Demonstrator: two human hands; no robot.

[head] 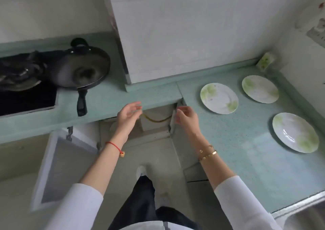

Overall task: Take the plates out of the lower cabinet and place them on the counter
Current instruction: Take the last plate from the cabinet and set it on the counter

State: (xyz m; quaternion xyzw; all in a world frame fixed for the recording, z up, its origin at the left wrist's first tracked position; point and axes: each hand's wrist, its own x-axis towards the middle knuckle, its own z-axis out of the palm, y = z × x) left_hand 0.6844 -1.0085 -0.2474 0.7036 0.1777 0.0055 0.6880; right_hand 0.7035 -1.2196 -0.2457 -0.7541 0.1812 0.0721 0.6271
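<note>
plates: three [219, 98] [260, 88] [295, 132] lie apart on the counter [246, 150]
left hand [129, 114]: empty, fingers loosely spread
right hand [186, 118]: empty, fingers curled, not pinching anything
cabinet door [52, 168]: open

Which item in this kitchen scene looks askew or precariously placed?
The black frying pan sits tilted, leaning on the dark cookware on the black hob, its handle pointing over the pale green counter. The three white-and-green plates lie flat, apart.

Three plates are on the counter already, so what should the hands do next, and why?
Probably reach down into the open lower cabinet for another plate: both the left hand and right hand are empty and poised at its opening.
</note>
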